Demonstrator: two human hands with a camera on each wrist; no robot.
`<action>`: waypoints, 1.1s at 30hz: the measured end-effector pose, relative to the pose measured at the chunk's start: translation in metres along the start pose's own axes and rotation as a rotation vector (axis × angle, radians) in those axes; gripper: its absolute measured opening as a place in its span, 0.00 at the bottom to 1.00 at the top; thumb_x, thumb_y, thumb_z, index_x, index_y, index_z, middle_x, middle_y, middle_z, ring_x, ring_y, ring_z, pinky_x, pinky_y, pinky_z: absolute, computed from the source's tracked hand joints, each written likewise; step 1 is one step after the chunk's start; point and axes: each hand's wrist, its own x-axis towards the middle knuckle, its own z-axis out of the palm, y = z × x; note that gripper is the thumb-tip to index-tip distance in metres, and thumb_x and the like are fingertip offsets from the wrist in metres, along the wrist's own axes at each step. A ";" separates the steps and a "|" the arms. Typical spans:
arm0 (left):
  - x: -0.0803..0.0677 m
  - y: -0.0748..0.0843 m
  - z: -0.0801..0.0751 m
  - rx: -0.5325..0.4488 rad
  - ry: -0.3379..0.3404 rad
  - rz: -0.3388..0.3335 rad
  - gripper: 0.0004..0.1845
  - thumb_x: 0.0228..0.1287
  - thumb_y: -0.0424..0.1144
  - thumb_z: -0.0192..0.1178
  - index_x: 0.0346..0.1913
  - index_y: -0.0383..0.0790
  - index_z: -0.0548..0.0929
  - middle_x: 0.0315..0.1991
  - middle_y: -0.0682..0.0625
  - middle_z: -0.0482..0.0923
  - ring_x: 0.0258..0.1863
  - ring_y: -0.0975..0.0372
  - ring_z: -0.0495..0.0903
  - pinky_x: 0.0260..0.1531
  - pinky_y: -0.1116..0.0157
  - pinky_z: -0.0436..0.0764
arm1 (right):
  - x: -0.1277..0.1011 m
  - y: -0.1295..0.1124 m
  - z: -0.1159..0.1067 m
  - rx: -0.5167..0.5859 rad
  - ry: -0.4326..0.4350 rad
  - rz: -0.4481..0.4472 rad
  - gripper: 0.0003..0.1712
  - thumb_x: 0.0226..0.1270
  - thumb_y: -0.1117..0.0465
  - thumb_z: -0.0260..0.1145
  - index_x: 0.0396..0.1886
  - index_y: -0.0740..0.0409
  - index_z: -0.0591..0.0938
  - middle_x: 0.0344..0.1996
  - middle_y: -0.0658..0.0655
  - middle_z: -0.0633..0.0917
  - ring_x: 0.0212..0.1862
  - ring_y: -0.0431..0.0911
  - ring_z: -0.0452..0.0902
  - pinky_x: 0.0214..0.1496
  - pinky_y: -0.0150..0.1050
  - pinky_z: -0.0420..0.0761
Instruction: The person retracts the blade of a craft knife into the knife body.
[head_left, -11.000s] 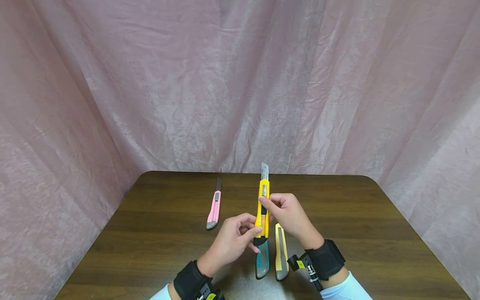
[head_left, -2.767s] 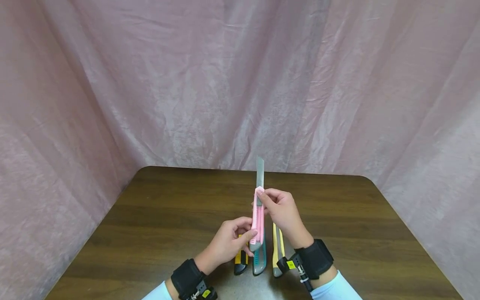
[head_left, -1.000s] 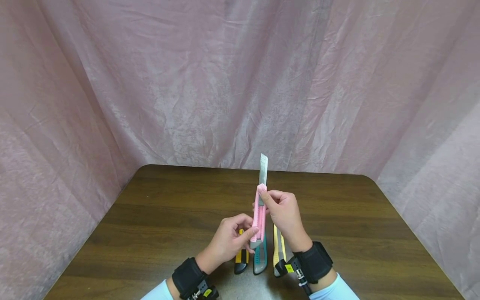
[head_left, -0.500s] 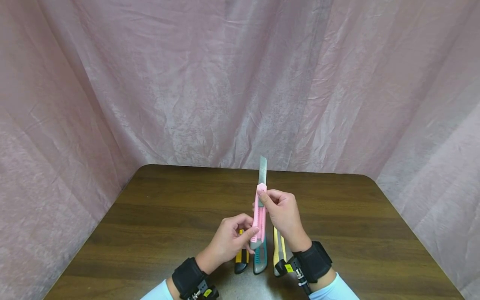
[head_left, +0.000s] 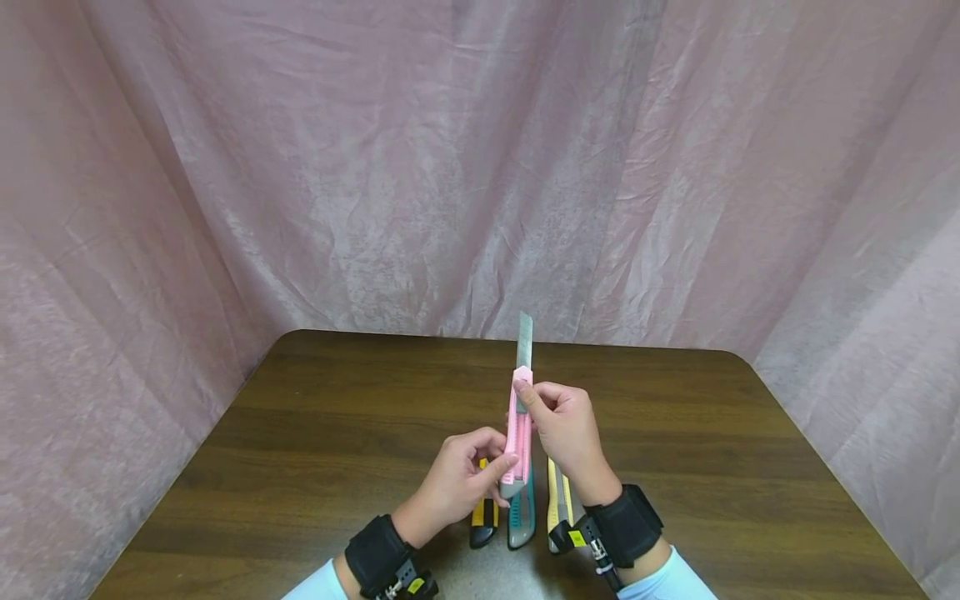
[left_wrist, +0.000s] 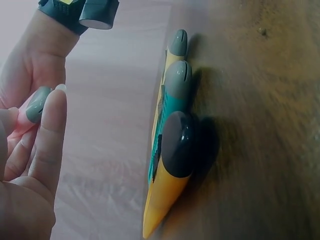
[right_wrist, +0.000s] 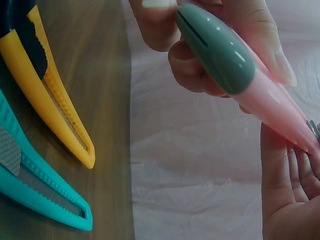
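Note:
Raised above the table, a pink utility knife (head_left: 517, 433) points away with a long length of bare blade (head_left: 524, 340) out of its front. My left hand (head_left: 457, 479) pinches the handle near its grey end cap (right_wrist: 215, 50). Higher up, my right hand (head_left: 566, 425) grips the front part, its thumb lying on the slider. Below the hands lie three more cutters side by side: a yellow one with a black end (left_wrist: 177, 150), a teal one (right_wrist: 45, 195) and a pale yellow one (head_left: 557, 492). In the right wrist view, no blade sticks out of the yellow or teal front.
The brown wooden table (head_left: 337, 400) has rounded far corners. A pink curtain (head_left: 420, 167) hangs behind it and along both sides. Black straps (head_left: 626, 525) with small cameras sit on both wrists, the right one overlapping the pale yellow cutter in the head view.
Eleven seconds ago both hands held the yellow cutter and the pink one lay at the left. The yellow one now lies beside the teal one. Over the last second the hands hardly move.

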 end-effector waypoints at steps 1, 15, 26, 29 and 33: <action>0.000 0.000 0.000 0.002 0.003 -0.003 0.10 0.74 0.39 0.63 0.46 0.34 0.82 0.32 0.35 0.82 0.19 0.62 0.84 0.21 0.49 0.88 | 0.000 0.000 0.000 0.002 -0.001 -0.008 0.20 0.71 0.48 0.69 0.28 0.59 0.90 0.22 0.60 0.88 0.22 0.42 0.80 0.18 0.28 0.71; 0.001 -0.002 -0.003 0.025 0.025 -0.015 0.09 0.73 0.40 0.64 0.47 0.36 0.83 0.32 0.37 0.82 0.20 0.59 0.84 0.20 0.48 0.88 | -0.001 0.001 0.003 -0.030 0.018 0.014 0.23 0.71 0.47 0.69 0.24 0.61 0.88 0.13 0.52 0.71 0.19 0.41 0.67 0.19 0.29 0.72; 0.001 0.001 -0.004 0.028 0.025 -0.028 0.10 0.73 0.40 0.64 0.48 0.37 0.83 0.33 0.38 0.83 0.21 0.60 0.85 0.21 0.50 0.89 | -0.003 0.002 0.005 -0.036 0.051 -0.057 0.19 0.71 0.49 0.70 0.24 0.57 0.88 0.13 0.52 0.71 0.17 0.39 0.62 0.15 0.28 0.58; 0.001 0.001 -0.004 0.028 0.027 -0.024 0.09 0.73 0.40 0.63 0.47 0.36 0.83 0.33 0.37 0.83 0.20 0.59 0.85 0.20 0.51 0.89 | -0.003 0.002 0.005 -0.034 0.051 -0.038 0.19 0.71 0.49 0.70 0.25 0.58 0.88 0.13 0.52 0.72 0.16 0.40 0.63 0.14 0.29 0.60; 0.000 0.000 -0.004 0.030 0.031 -0.024 0.09 0.73 0.39 0.64 0.47 0.35 0.83 0.33 0.37 0.84 0.21 0.59 0.85 0.20 0.52 0.89 | -0.003 0.004 0.006 -0.048 0.051 -0.010 0.21 0.70 0.48 0.70 0.23 0.58 0.88 0.12 0.52 0.73 0.17 0.41 0.67 0.15 0.29 0.65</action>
